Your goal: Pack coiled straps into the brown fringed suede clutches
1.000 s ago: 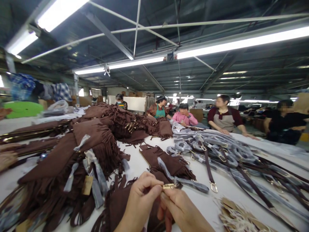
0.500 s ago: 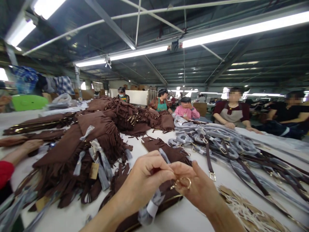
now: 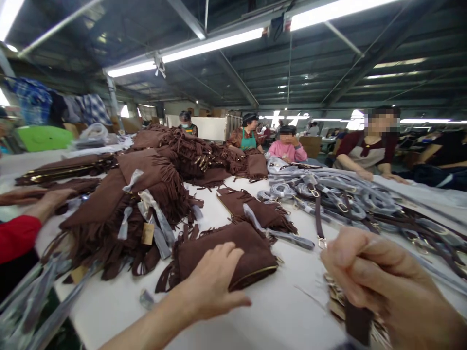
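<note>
A brown fringed pouch [image 3: 222,243] with a gold zipper edge lies on the white table. My left hand [image 3: 215,277] rests on its front part, fingers spread and thumb out. At the right, my right hand [image 3: 386,282] is raised near the camera with its fingers closed. A dark brown strap [image 3: 357,318] hangs down from it; the strap's upper end is hidden by the fingers. Just behind the pouch lies another brown fringed pouch [image 3: 255,209], with a plastic-wrapped strap [image 3: 292,238] beside it.
Brown fringed bags [image 3: 105,209] are piled at the left. Wrapped straps with metal clasps [image 3: 350,199] cover the right side, and tan tags [image 3: 337,301] lie partly behind my right hand. Another person's hand [image 3: 49,204] reaches in from the left. Several people stand or sit beyond the table.
My hands, earlier together around a gold ring clasp, have parted. The left has come down onto the pouch; the right has moved right and now holds a strap. The camera view has shifted.
</note>
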A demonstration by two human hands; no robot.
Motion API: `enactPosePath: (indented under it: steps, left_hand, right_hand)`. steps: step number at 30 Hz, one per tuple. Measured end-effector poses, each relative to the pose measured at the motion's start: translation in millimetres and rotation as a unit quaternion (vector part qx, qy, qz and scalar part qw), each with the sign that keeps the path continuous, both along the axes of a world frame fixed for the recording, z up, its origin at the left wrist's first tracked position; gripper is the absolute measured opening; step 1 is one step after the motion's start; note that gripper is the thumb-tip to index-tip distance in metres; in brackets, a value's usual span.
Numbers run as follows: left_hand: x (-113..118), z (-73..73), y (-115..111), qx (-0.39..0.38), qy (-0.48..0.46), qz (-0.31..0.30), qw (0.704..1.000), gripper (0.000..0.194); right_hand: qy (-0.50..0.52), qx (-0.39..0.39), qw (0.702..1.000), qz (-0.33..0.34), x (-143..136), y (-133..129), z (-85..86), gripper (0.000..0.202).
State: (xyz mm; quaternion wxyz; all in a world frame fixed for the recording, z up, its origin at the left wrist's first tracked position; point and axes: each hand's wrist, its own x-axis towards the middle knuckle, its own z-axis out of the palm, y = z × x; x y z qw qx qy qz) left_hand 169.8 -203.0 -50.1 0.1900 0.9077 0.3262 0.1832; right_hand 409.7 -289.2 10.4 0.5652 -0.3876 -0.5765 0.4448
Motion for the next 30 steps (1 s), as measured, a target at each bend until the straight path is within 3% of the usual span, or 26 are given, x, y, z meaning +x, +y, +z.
enactPosePath:
  steps: [1,2,4,7,11,14,16,20,22,24,27,29,30]
  left_hand:
    - [-3.9,-20.3,2.2,0.016,0.058,0.016,0.998,0.062]
    - [-7.2,-36.9,5.1,0.023,0.095,0.027,0.995,0.051]
    - [-12.3,-55.7,14.4,0.005,0.124,0.053,0.991,0.023]
    - [-18.2,-53.8,37.2,-0.069,0.056,0.081,0.993,0.023]
    - [-25.8,-43.7,66.1,-0.117,-0.033,0.071,0.990,0.018]
    - [-28.8,-51.9,77.1,-0.135,-0.051,0.065,0.987,0.017]
    - [-30.2,-60.9,83.3,-0.146,-0.060,0.067,0.985,0.016]
    - [-33.1,-68.8,92.5,-0.175,-0.062,0.074,0.980,0.018]
    - [-31.9,-63.2,87.3,-0.153,-0.067,0.081,0.983,0.025]
    - [-25.8,-53.6,71.9,-0.053,-0.058,0.079,0.994,0.032]
    - [-8.3,-44.0,38.9,0.100,0.024,-0.015,0.995,0.027]
    - [5.0,-46.3,22.8,0.111,0.103,-0.080,0.985,0.025]
    - [10.7,-49.6,19.3,0.103,0.140,-0.079,0.982,0.026]
  right_hand:
    - [-0.003,-0.028,0.999,0.018,1.8,-0.5,1.1,0.025]
    - [-0.014,-0.053,0.997,0.046,1.9,0.6,1.5,0.027]
    - [-0.073,-0.093,0.986,0.117,-3.2,7.8,0.0,0.026]
    - [-0.233,-0.136,0.947,0.173,-21.0,27.2,-10.7,0.015]
    - [-0.399,-0.104,0.901,0.132,-40.2,58.4,-47.7,0.011]
    - [-0.455,-0.104,0.879,0.101,-39.6,79.0,-80.3,0.013]
    - [-0.451,-0.112,0.880,0.097,-36.0,88.0,-94.0,0.013]
    - [-0.326,-0.099,0.929,0.146,-32.4,94.8,-100.3,0.017]
    - [-0.289,-0.090,0.941,0.153,-32.0,96.4,-101.3,0.019]
    - [-0.285,-0.081,0.944,0.145,-31.4,98.2,-104.4,0.022]
    - [-0.291,-0.084,0.944,0.128,-30.6,100.4,-110.0,0.025]
    - [-0.288,-0.090,0.945,0.127,-29.5,101.2,-111.6,0.025]
    - [-0.287,-0.094,0.945,0.126,-28.3,101.5,-111.9,0.025]
